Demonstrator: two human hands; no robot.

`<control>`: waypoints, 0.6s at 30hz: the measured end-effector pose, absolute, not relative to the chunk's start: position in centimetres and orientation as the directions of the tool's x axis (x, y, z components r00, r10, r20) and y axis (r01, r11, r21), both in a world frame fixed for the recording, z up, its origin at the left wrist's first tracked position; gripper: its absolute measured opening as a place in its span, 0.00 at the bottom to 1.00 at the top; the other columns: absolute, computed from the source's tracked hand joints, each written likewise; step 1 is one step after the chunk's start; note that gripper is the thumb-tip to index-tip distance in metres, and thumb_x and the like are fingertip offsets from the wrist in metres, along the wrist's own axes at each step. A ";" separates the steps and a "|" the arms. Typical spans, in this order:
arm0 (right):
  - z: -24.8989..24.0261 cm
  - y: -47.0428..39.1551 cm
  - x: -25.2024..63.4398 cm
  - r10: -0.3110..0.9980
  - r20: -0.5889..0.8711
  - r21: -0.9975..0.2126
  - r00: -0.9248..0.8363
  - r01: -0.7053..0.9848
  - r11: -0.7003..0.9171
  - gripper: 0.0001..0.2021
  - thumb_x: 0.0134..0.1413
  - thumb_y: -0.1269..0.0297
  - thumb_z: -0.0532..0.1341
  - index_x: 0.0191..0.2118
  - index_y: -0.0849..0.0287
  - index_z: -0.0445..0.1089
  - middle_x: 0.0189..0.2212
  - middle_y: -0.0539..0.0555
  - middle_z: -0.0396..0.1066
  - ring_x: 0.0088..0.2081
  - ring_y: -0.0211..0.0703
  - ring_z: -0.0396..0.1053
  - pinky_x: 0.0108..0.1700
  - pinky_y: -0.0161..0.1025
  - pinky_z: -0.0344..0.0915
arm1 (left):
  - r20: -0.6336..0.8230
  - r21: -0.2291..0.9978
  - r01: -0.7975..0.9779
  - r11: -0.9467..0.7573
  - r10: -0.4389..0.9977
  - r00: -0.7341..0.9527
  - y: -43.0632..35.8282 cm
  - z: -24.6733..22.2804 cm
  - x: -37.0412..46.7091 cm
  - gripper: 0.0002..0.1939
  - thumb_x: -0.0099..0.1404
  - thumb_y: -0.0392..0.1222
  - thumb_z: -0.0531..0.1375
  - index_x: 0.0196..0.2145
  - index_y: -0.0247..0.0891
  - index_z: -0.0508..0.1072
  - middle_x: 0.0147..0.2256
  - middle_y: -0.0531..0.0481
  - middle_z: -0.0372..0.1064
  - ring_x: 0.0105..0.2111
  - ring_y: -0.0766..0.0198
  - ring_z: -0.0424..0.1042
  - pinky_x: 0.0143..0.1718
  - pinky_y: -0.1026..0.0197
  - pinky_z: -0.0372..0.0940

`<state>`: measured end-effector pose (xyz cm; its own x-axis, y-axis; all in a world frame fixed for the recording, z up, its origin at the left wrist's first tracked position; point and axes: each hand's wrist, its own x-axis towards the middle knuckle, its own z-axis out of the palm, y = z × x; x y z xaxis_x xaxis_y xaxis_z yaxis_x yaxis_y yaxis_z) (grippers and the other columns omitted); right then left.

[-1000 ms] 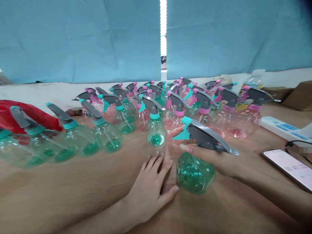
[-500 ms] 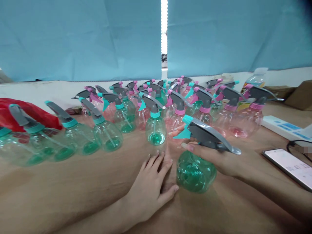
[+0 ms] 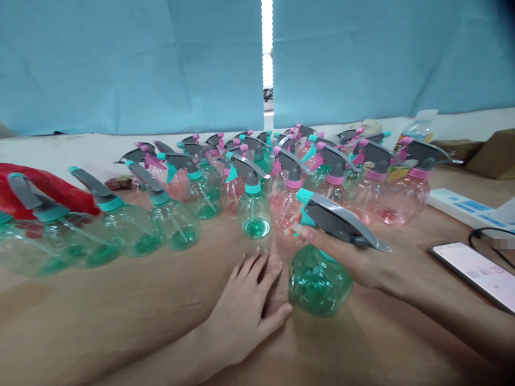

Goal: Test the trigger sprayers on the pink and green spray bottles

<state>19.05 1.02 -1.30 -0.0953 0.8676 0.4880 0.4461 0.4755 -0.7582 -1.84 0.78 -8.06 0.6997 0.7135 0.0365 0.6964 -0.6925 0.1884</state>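
My right hand [image 3: 341, 249] is wrapped round the neck of a green spray bottle [image 3: 319, 284], its fingers at the turquoise trigger below the grey spray head. The bottle is slightly tilted, its nozzle pointing to the upper left. My left hand [image 3: 249, 300] lies flat on the wooden table [image 3: 161, 300] with the fingers stretched, just left of that bottle and apart from it. Beyond my left fingertips stands another green spray bottle [image 3: 255, 212] with its nozzle to the left.
Several green spray bottles [image 3: 175, 225] stand at the left before a red plastic bag [image 3: 76, 193]. Pink spray bottles [image 3: 408, 198] and green ones crowd the back. On the right lie a phone [image 3: 475, 271], a white power strip [image 3: 462, 209] and a cardboard box [image 3: 499, 153].
The fingers of my right hand have drawn in at the trigger, which now sits closer to the neck. My left hand stays flat on the table.
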 end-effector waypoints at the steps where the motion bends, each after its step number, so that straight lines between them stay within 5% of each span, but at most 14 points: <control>1: -1.3 1.0 19.1 0.864 0.496 -0.749 -0.088 0.460 0.477 0.07 0.52 0.54 0.61 0.28 0.48 0.67 0.23 0.48 0.70 0.25 0.43 0.70 0.26 0.39 0.70 | 0.036 0.186 0.696 -0.693 0.713 0.700 0.8 -8.0 -1.8 0.31 0.68 0.55 0.53 0.63 0.36 0.57 0.64 0.38 0.48 0.63 0.43 0.47 0.58 0.39 0.51; 8: -1.0 1.0 19.2 0.864 0.487 -0.736 -0.131 0.471 0.486 0.10 0.53 0.56 0.60 0.25 0.51 0.63 0.21 0.46 0.65 0.21 0.38 0.65 0.23 0.35 0.66 | 0.030 0.171 0.699 -0.695 0.712 0.701 0.8 -8.0 -1.8 0.30 0.69 0.56 0.52 0.63 0.36 0.56 0.64 0.38 0.48 0.63 0.44 0.47 0.58 0.39 0.51; 12: -1.4 1.2 19.3 0.907 0.373 -0.827 -0.194 0.374 0.420 0.06 0.54 0.58 0.59 0.36 0.51 0.68 0.27 0.47 0.72 0.28 0.41 0.73 0.30 0.36 0.70 | 0.029 0.168 0.699 -0.695 0.712 0.701 0.8 -8.2 -1.9 0.31 0.68 0.56 0.53 0.63 0.37 0.56 0.64 0.38 0.48 0.63 0.44 0.47 0.58 0.39 0.51; 18: -2.0 1.3 19.2 0.904 0.401 -0.795 -0.148 0.433 0.424 0.18 0.52 0.55 0.60 0.49 0.49 0.66 0.39 0.52 0.76 0.36 0.47 0.76 0.37 0.42 0.73 | 0.044 0.175 0.697 -0.695 0.713 0.700 0.7 -8.4 -2.0 0.31 0.68 0.56 0.53 0.63 0.37 0.56 0.64 0.38 0.48 0.63 0.44 0.47 0.58 0.39 0.51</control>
<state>19.17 1.26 -1.99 -0.1478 0.9040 0.4011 0.4332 0.4238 -0.7955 -1.98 0.73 -8.44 0.7002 0.7126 0.0440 0.6968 -0.6955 0.1755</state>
